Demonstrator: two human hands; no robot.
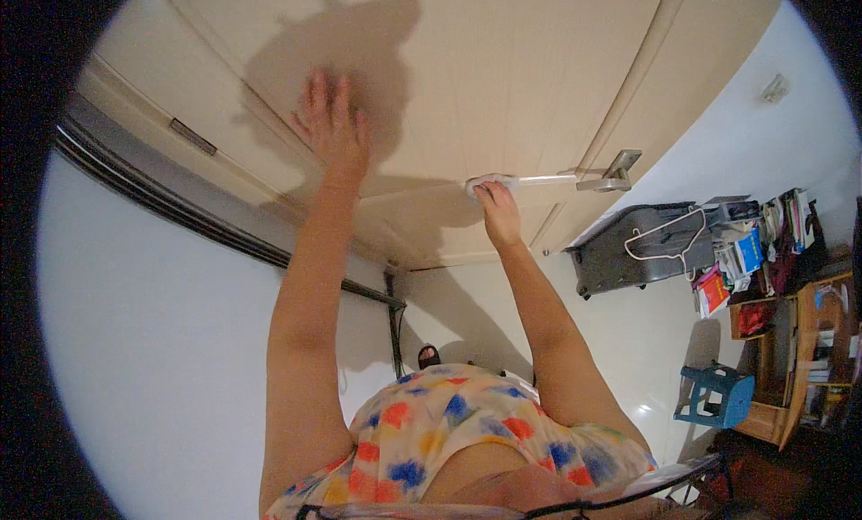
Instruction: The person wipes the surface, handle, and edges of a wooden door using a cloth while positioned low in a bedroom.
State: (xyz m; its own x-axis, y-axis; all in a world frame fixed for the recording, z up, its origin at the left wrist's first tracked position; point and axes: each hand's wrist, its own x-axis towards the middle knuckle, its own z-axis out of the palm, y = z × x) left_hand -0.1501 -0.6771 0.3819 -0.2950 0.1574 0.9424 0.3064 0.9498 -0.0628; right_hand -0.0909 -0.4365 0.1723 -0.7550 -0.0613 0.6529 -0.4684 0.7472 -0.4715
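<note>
A light wood-coloured door [512, 69] with raised mouldings fills the upper part of the view. My left hand [335, 133] is spread against or close to its panel, fingers apart and holding nothing, with a dark shadow around it. Lower and to the right, my right hand [500, 210] presses a whitish cloth [481, 182] to the door at a horizontal moulding. To the right of that hand is the metal lever handle [609, 176] near the door's edge. A metal hinge [193, 136] shows at the door's left side.
A dark grey suitcase [643, 247] lies on the right with a white clothes hanger [663, 256] on it. Beside it are stacked books [741, 250], a blue plastic stool [717, 395] and a wooden cabinet [794, 365]. Dark rails [202, 217] run along the white wall at left.
</note>
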